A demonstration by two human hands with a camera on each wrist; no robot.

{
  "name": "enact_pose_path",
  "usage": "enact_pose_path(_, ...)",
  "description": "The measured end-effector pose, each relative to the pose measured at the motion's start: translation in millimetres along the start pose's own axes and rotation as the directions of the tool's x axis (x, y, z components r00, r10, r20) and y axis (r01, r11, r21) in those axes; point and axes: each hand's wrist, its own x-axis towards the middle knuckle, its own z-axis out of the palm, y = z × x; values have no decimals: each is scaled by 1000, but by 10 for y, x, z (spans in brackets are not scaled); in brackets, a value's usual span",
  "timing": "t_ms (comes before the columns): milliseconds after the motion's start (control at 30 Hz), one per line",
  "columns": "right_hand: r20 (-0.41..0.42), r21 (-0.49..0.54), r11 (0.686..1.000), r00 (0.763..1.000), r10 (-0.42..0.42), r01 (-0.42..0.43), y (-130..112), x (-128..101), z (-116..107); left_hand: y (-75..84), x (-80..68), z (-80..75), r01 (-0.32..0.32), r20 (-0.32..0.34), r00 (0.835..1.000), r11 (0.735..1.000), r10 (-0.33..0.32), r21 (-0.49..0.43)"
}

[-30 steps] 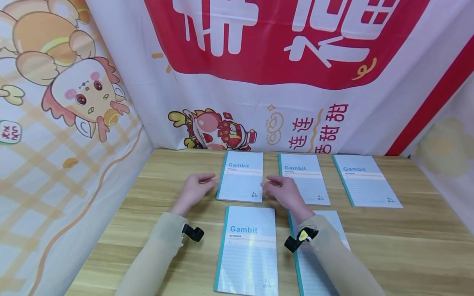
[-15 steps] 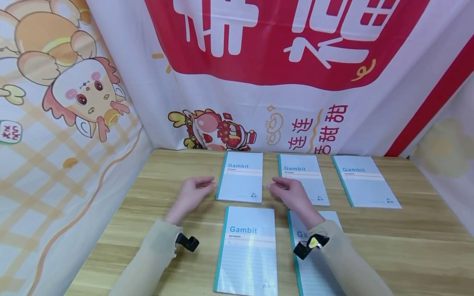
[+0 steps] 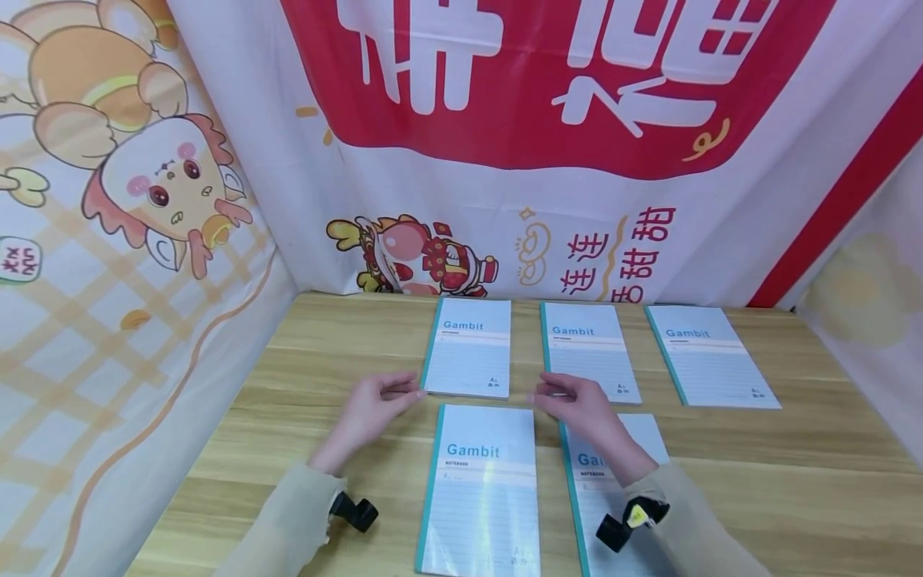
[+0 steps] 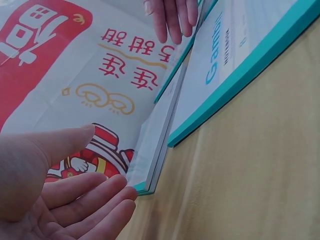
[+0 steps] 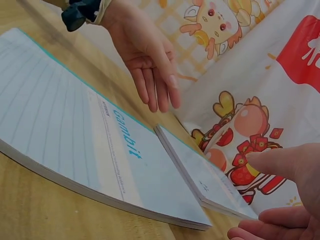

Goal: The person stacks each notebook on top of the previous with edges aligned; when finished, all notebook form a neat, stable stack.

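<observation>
On the wooden worktop (image 3: 793, 473), the front-left notebook (image 3: 481, 489) lay nearest, between both hands. The left hand (image 3: 375, 405) and right hand (image 3: 580, 405) hovered with fingers relaxed and loosely spread, holding nothing. Just beyond them lay the back-left notebook (image 3: 469, 349), flat.

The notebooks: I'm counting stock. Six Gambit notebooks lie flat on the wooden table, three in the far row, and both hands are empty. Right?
Not quite: there are five notebooks, not six. The head view shows three in the far row and only two in the near row, all flat on the wooden table. The left hand and right hand are indeed empty.
</observation>
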Motion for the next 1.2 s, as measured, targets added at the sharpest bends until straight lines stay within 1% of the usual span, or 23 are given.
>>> enact_pose_path(267,39,31,999,999,8,-9,38,-277,20,-25,-253,42,7,27,1000,999,-6,-43)
enact_pose_path(367,52,50,999,999,-6,3,50,-355,21,-17,-332,60,15,49,999,997,-11,-80)
enact_pose_path(500,76,77,997,997,-30,24,83,-450,20,-5,-416,90,35,102,995,988,-19,-151)
enact_pose_path(633,104,112,994,994,-27,16,132,-538,25,-6,-480,119,40,147,989,984,-14,-176)
enact_pose_path(733,110,117,993,994,-17,4,172,-583,29,-14,-517,138,35,163,987,983,-5,-182)
enact_pose_path(867,94,93,995,995,29,-38,205,-620,47,-29,-564,160,43,175,985,982,-11,-183)
enact_pose_path(1133,139,134,990,990,19,-38,254,-730,85,-60,-637,191,61,198,980,978,-21,-198)
enact_pose_path(1200,150,148,988,989,14,-36,262,-750,97,-71,-653,198,66,194,981,978,-27,-197)
